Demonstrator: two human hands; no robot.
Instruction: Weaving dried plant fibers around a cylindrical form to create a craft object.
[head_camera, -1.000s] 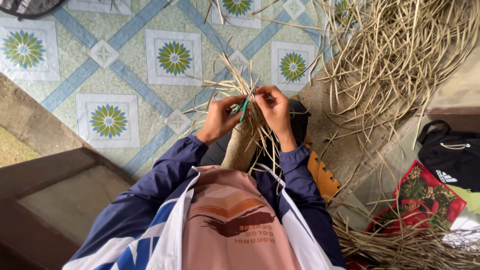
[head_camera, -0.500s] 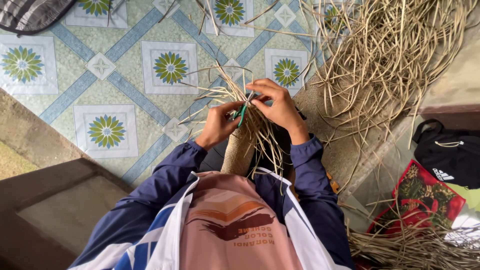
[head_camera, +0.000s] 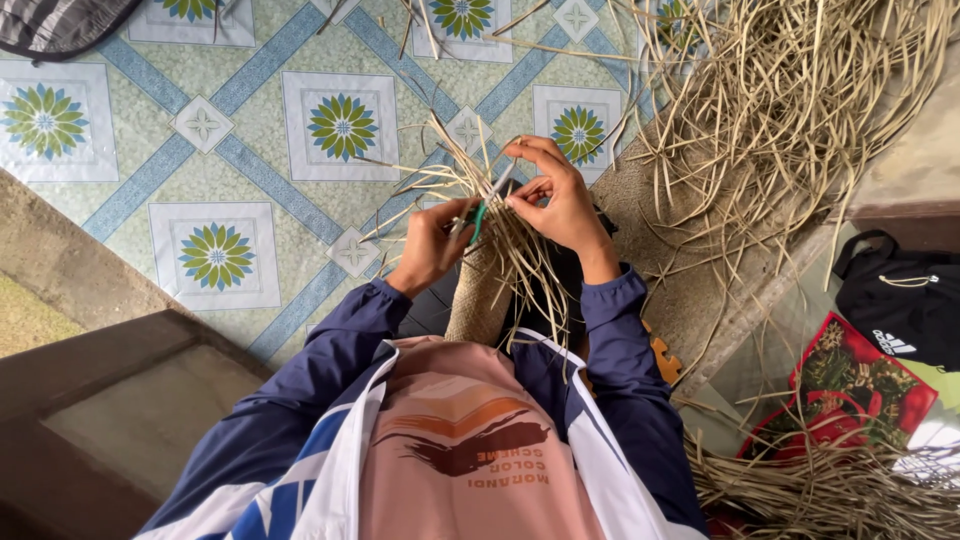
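Note:
A half-woven piece of dried straw (head_camera: 482, 290) rests on my lap, its loose strands fanning out toward the tiled floor. My left hand (head_camera: 428, 245) grips green-handled scissors (head_camera: 478, 213) with the blades up among the strands. My right hand (head_camera: 556, 198) pinches a thin straw strand (head_camera: 452, 150) right beside the blades. Both hands are close together above the woven piece.
A large heap of dried straw (head_camera: 790, 100) lies at the upper right, and more straw (head_camera: 830, 490) at the lower right. A black bag (head_camera: 905, 300) and a red patterned bag (head_camera: 850, 385) sit at the right. A dark wooden step (head_camera: 120, 400) is at the left.
My right hand has lifted and shifted slightly up with its strand. The scissors in my left hand have tilted, with the blades now pointing up toward the right hand.

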